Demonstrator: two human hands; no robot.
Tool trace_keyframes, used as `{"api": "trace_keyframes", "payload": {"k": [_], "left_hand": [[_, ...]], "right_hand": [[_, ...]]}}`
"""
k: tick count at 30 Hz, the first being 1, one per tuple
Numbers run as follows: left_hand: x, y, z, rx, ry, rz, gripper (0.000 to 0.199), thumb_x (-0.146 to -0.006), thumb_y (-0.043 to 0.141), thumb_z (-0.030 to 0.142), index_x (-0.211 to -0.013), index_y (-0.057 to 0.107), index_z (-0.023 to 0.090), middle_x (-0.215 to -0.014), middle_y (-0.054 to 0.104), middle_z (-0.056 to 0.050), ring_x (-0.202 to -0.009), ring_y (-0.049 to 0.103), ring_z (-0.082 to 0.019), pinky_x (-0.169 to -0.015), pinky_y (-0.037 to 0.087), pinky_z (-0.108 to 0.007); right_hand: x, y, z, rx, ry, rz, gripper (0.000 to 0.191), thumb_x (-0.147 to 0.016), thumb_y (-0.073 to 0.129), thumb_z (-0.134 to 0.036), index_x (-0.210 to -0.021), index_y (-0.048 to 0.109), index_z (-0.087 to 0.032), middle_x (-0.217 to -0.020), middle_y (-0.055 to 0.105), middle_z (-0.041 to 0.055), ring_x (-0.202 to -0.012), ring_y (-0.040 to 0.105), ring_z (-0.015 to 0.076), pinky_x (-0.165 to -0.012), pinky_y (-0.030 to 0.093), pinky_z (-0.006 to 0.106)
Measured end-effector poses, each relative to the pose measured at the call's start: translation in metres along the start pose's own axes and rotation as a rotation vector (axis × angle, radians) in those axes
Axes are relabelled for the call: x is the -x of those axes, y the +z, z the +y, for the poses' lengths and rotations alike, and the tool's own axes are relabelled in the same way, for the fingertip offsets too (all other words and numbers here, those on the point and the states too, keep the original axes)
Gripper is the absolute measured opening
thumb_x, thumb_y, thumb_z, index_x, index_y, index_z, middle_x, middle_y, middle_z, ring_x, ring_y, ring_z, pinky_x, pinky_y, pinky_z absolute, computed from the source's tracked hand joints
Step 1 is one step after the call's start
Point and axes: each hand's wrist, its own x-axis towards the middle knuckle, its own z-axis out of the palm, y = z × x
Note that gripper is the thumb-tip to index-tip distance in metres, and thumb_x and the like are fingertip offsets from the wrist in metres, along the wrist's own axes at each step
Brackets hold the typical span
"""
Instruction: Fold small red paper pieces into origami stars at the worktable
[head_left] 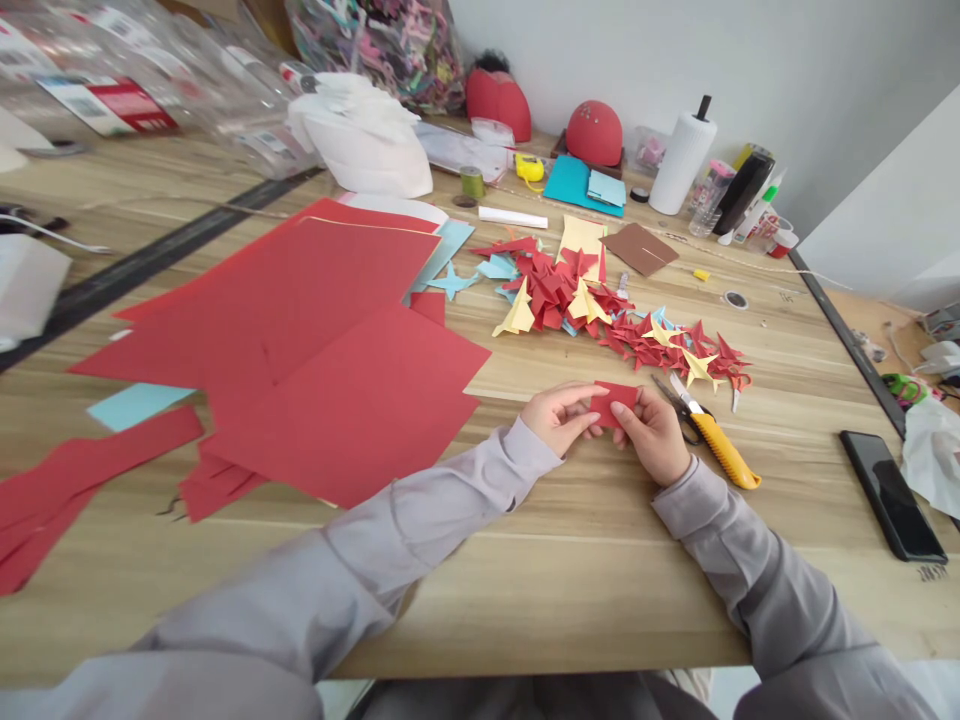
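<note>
The small red paper is hiding some fingertips of the left hand and the right hand, and the right hand is covering part of the black scissors. Large red sheets are overlapping the light blue sheet, concealing its far end. The left edge is cropping the red strips and blurry clear bottles; the top edge is cutting the scrap bag, whose contents are perhaps paper or ribbon. Dark handwriting is appearing too small to read surely.

Even, soft light with faint shadows; blurred, stretched edges, leftmost especially.
</note>
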Motion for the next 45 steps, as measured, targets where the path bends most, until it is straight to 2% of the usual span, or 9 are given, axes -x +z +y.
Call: {"api": "trace_keyframes", "payload": {"k": [5, 10, 16, 27, 33, 36, 38, 41, 45], "left_hand": [[-0.003, -0.001, 0.002, 0.070, -0.140, 0.047, 0.049, -0.067, 0.067, 0.022, -0.113, 0.058, 0.008, -0.058, 0.064, -0.002, -0.053, 0.062, -0.012, -0.057, 0.052, -0.023], [-0.005, -0.004, 0.006, 0.092, -0.197, 0.045, 0.053, -0.065, 0.068, 0.021, -0.115, 0.057, 0.007, -0.053, 0.063, -0.001, -0.052, 0.061, -0.012, -0.056, 0.051, -0.023], [-0.004, -0.004, 0.006, 0.092, -0.154, -0.014, 0.053, -0.064, 0.068, 0.020, -0.115, 0.058, 0.008, -0.052, 0.061, 0.002, -0.051, 0.060, -0.011, -0.051, 0.048, -0.021], [-0.005, -0.004, 0.008, 0.068, -0.204, 0.010, 0.059, -0.063, 0.066, 0.019, -0.119, 0.054, 0.004, -0.046, 0.056, 0.003, -0.048, 0.058, -0.011, -0.047, 0.042, -0.019], [-0.007, -0.013, 0.007, 0.097, -0.206, -0.040, 0.054, -0.066, 0.061, 0.017, -0.119, 0.055, 0.006, -0.046, 0.057, 0.002, -0.043, 0.054, -0.009, -0.045, 0.040, -0.018], [-0.008, -0.013, 0.006, 0.136, -0.189, -0.040, 0.052, -0.066, 0.062, 0.017, -0.117, 0.056, 0.007, -0.056, 0.062, -0.002, -0.044, 0.055, -0.009, -0.045, 0.042, -0.019], [-0.009, -0.011, 0.006, 0.172, -0.141, -0.005, 0.056, -0.064, 0.065, 0.018, -0.119, 0.055, 0.010, -0.083, 0.067, -0.008, -0.049, 0.058, -0.008, -0.047, 0.045, -0.020], [-0.008, -0.008, 0.005, 0.196, -0.064, 0.010, 0.067, -0.064, 0.067, 0.019, -0.127, 0.047, 0.018, -0.113, 0.059, -0.012, -0.055, 0.062, -0.009, -0.050, 0.049, -0.022], [-0.006, -0.005, 0.001, 0.166, -0.075, -0.035, 0.058, -0.068, 0.066, 0.022, -0.124, 0.050, 0.014, -0.092, 0.064, -0.008, -0.059, 0.063, -0.012, -0.053, 0.051, -0.022]], "right_hand": [[0.000, -0.002, 0.003, -0.048, -0.051, -0.048, 0.031, -0.078, 0.056, -0.048, -0.086, 0.048, -0.018, -0.052, 0.057, -0.0049, -0.044, 0.052, 0.0084, -0.044, 0.044, 0.021], [0.002, 0.000, 0.003, -0.011, -0.098, -0.013, 0.048, -0.081, 0.054, -0.043, -0.121, 0.037, -0.022, -0.053, 0.056, -0.0073, -0.042, 0.051, 0.0092, -0.044, 0.044, 0.022], [0.002, 0.001, 0.006, 0.076, -0.119, -0.083, 0.032, -0.081, 0.054, -0.043, -0.105, 0.057, -0.024, -0.077, 0.062, 0.0024, -0.059, 0.058, 0.0132, -0.057, 0.051, 0.030], [0.001, 0.000, 0.005, -0.017, -0.065, -0.029, 0.038, -0.079, 0.057, -0.043, -0.109, 0.054, -0.021, -0.065, 0.060, -0.0011, -0.051, 0.057, 0.0123, -0.050, 0.047, 0.027], [0.001, -0.004, 0.007, -0.088, -0.094, 0.099, 0.036, -0.082, 0.052, -0.044, -0.109, 0.050, -0.021, -0.052, 0.053, -0.0066, -0.043, 0.053, 0.0104, -0.044, 0.042, 0.023], [0.001, -0.004, 0.007, -0.070, -0.089, 0.087, 0.034, -0.083, 0.049, -0.047, -0.102, 0.053, -0.019, -0.054, 0.054, -0.0047, -0.044, 0.053, 0.0103, -0.045, 0.042, 0.024], [0.001, -0.002, 0.006, -0.069, -0.083, 0.062, 0.034, -0.080, 0.054, -0.047, -0.099, 0.053, -0.019, -0.057, 0.057, -0.0035, -0.047, 0.054, 0.0104, -0.047, 0.044, 0.024], [0.002, 0.001, 0.003, -0.087, -0.102, 0.011, 0.039, -0.075, 0.062, -0.043, -0.104, 0.050, -0.021, -0.066, 0.062, -0.0021, -0.052, 0.056, 0.0108, -0.052, 0.047, 0.025], [0.003, 0.003, 0.004, -0.083, -0.144, -0.007, 0.037, -0.076, 0.062, -0.040, -0.107, 0.049, -0.024, -0.073, 0.063, -0.0005, -0.056, 0.056, 0.0117, -0.054, 0.048, 0.027]]}}
